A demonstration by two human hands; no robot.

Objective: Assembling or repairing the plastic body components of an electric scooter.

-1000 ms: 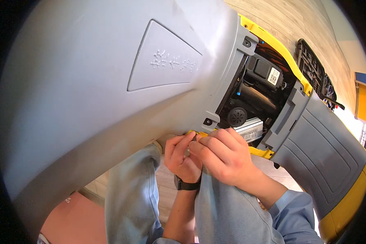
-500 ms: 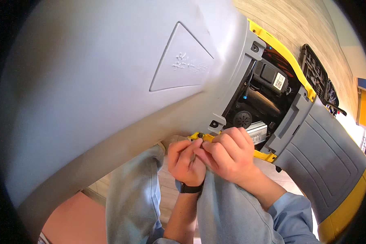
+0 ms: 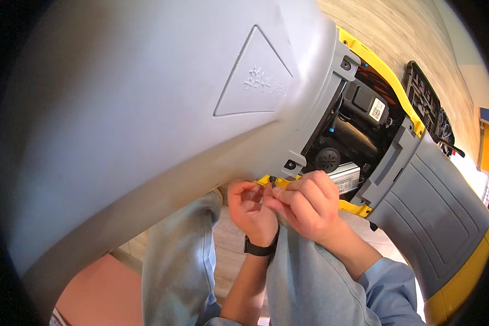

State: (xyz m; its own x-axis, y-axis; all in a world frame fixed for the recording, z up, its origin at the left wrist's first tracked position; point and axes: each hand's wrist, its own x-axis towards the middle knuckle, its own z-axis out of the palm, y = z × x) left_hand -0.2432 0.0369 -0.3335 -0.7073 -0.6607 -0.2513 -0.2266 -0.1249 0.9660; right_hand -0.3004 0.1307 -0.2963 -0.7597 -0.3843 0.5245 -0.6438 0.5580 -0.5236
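Note:
A large grey plastic cover panel (image 3: pixel 146 119) with a raised triangle fills the upper left. Under its lower edge, my left hand (image 3: pixel 250 209) and my right hand (image 3: pixel 304 204) meet, fingers pinched together around a small dark screw (image 3: pixel 273 179) beside a yellow frame rail (image 3: pixel 266 181). The screw sits just below a grey mounting tab with a hole (image 3: pixel 292 164). Which hand carries the screw is hard to tell; the right fingertips pinch nearest to it. A black watch (image 3: pixel 259 250) is on my left wrist.
An open compartment (image 3: pixel 353 136) shows black parts, wiring and a silver box. A grey ribbed panel (image 3: pixel 434 212) with yellow trim lies to the right. My knees in blue jeans (image 3: pixel 179 261) sit below. Wood-pattern floor and a black grille (image 3: pixel 424 98) lie beyond.
The view has shifted, so the grey cover and the compartment sit further right and up. Both hands stay pinched together at the yellow rail, with little change in grip.

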